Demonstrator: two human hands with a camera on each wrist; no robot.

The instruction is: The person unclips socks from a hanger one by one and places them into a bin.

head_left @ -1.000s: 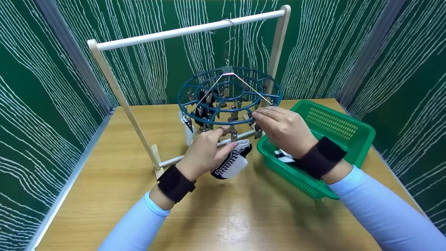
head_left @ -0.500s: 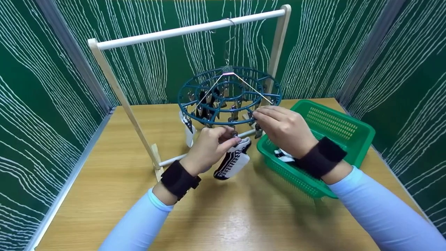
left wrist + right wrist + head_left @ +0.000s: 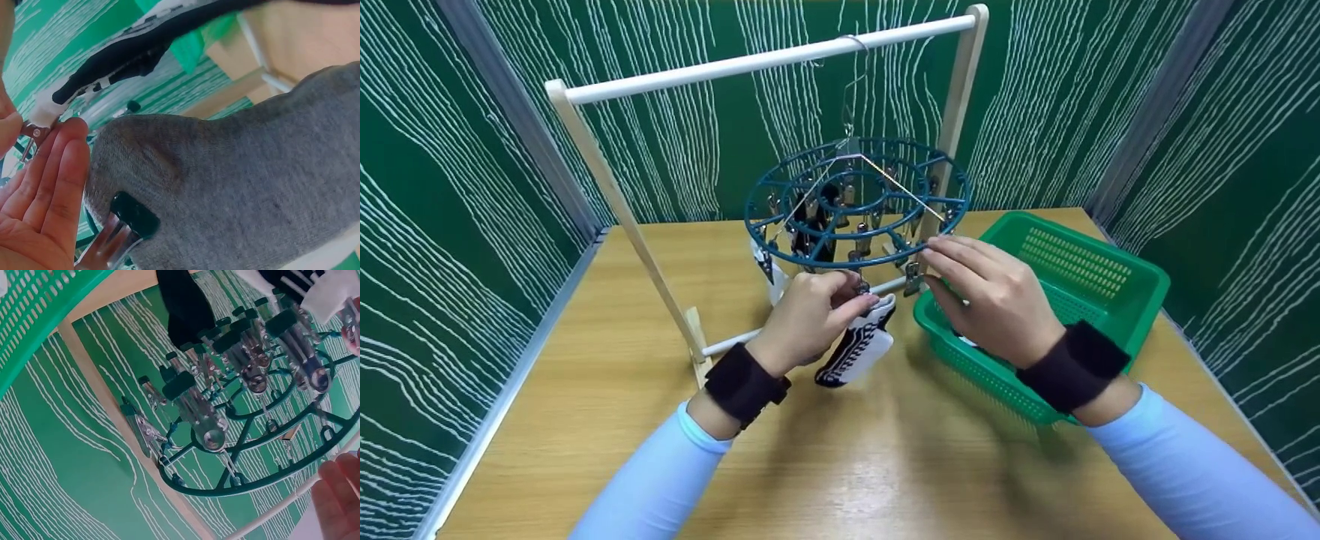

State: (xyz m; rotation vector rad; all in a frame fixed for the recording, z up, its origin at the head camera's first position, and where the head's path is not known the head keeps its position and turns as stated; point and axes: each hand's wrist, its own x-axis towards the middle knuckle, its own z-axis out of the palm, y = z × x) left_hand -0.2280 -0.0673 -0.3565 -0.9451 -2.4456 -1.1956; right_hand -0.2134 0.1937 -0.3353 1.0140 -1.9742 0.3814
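Observation:
My left hand (image 3: 810, 319) pinches a metal clip (image 3: 37, 133) under the front rim of the round blue-green clip hanger (image 3: 859, 262). From that clip hangs a black-and-white patterned sock (image 3: 859, 349), its toe pointing down. A grey sock (image 3: 225, 174), held by another clip, fills much of the left wrist view beside my palm. My right hand (image 3: 994, 292) is at the hanger's right front rim, fingers extended and holding nothing. Just left of it dangles a free metal clip (image 3: 913, 279).
The hanger hooks over the white bar (image 3: 772, 61) of a wooden stand. Black (image 3: 814, 225) and white (image 3: 769, 274) socks hang on its far and left sides. A green basket (image 3: 1147, 300) stands at right on the table (image 3: 585, 450), partly behind my right hand.
My left hand has closed thumb and fingers on the clip above the patterned sock. My right hand has shifted slightly right, and its fingers have spread from their bunched pose.

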